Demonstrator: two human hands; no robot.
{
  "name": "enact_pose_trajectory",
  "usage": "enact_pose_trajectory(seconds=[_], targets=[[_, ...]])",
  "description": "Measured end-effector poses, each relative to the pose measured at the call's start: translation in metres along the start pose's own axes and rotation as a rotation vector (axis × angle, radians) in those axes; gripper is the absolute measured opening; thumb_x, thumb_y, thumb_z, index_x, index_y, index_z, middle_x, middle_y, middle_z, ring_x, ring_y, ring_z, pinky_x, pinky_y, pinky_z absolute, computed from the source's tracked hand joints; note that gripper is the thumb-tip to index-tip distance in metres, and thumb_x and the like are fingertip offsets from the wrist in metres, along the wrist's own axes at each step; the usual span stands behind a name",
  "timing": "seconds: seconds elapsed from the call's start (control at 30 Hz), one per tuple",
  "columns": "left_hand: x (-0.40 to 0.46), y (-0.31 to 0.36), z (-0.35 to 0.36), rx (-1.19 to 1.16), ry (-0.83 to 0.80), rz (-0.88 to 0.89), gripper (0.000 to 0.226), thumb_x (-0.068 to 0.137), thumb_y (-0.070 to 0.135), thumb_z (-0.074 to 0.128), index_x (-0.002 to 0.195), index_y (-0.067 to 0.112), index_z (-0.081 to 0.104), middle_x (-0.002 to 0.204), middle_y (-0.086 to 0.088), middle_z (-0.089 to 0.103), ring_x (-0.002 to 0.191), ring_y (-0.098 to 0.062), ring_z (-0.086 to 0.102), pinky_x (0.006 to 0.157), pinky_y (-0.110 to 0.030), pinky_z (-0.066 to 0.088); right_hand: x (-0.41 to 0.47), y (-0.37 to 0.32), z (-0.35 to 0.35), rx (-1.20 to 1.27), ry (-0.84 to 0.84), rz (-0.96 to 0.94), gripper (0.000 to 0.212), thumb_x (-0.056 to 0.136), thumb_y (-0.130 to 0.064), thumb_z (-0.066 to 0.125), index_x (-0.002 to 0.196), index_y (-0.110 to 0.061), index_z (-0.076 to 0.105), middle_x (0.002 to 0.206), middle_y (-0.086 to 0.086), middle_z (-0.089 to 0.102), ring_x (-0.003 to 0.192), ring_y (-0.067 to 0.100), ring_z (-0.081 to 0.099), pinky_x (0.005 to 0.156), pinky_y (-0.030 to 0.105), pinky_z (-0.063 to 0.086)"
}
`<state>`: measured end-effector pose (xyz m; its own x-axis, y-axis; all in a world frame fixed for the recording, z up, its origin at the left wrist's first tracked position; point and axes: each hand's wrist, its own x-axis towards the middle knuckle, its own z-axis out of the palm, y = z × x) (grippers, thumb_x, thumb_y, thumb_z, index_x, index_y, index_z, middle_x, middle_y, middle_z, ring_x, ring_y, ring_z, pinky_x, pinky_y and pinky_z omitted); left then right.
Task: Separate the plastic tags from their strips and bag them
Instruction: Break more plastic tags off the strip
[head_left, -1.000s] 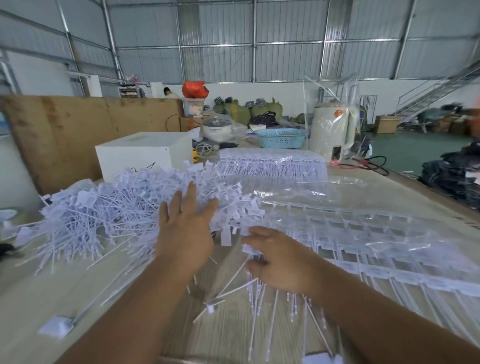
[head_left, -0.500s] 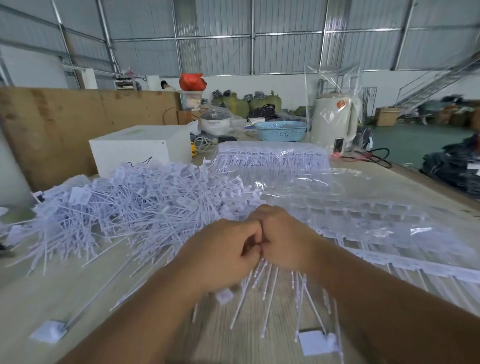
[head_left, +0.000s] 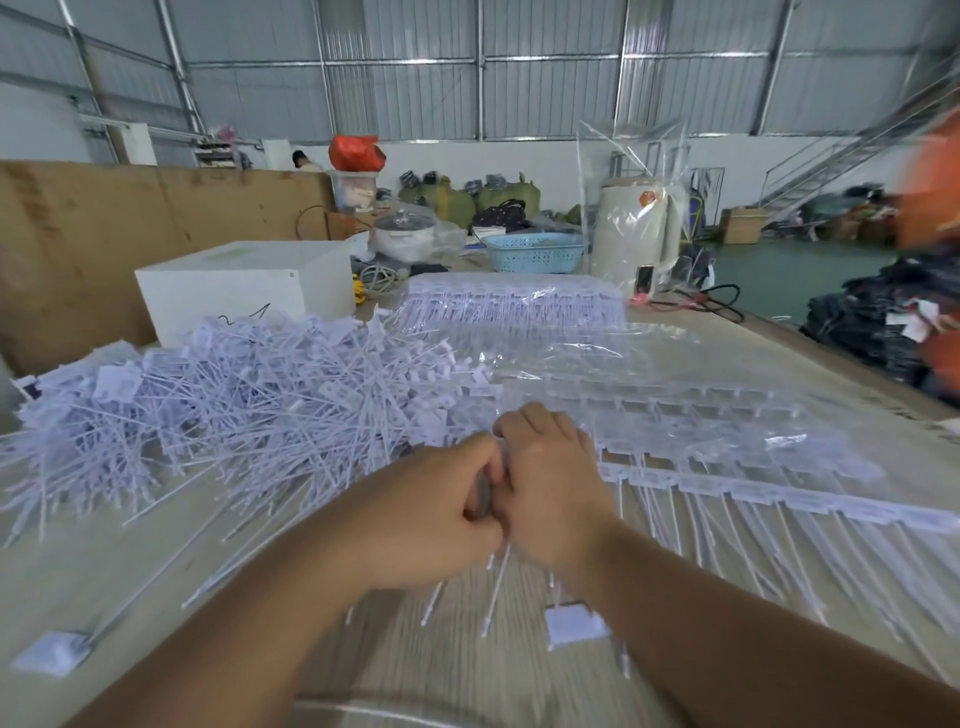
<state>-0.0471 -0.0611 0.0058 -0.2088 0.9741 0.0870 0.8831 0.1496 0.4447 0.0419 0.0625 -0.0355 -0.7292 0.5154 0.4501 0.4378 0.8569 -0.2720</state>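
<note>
A white box, blue basket and cream kettle stand behind.

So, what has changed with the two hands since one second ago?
The left hand left the loose tag pile, where it lay open, and came to the right hand. Both now grip the same strip of tags, knuckles touching. The pile, the bagged strips and the white box stayed in place.

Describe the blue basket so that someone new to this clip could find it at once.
Look to the far end of the long wooden table. Between a steel pot with a glass lid and a cream kettle wrapped in clear plastic stands the light blue perforated plastic basket, the only blue item there.
</note>
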Motion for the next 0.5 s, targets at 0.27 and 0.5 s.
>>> enact_pose_trajectory(seconds=[0.27,0.5], targets=[[-0.003,0.002,-0.005,-0.061,-0.011,-0.032,0.039,0.073,0.048,0.050,0.109,0.047,0.033,0.077,0.003,0.064,0.062,-0.010,0.057,0.065,-0.044,0.050,0.028,-0.002,-0.026,-0.143,-0.024,-0.154,0.028,0.085,-0.021,0.051,0.112,-0.017,0.058,0.112,0.001,0.052,0.110,0.024,0.044,0.102,0.037,0.028],[-0.004,0.015,0.010,0.035,-0.032,-0.025,0.058,0.054,0.075,0.068,0.096,0.051,0.036,0.074,0.024,0.056,0.059,0.008,0.050,0.052,-0.024,0.034,-0.005,0.009,-0.024,-0.146,-0.070,0.004,0.033,0.081,-0.030,0.047,0.112,-0.023,0.055,0.111,-0.002,0.049,0.109,0.022,0.044,0.096,0.038,0.030]])
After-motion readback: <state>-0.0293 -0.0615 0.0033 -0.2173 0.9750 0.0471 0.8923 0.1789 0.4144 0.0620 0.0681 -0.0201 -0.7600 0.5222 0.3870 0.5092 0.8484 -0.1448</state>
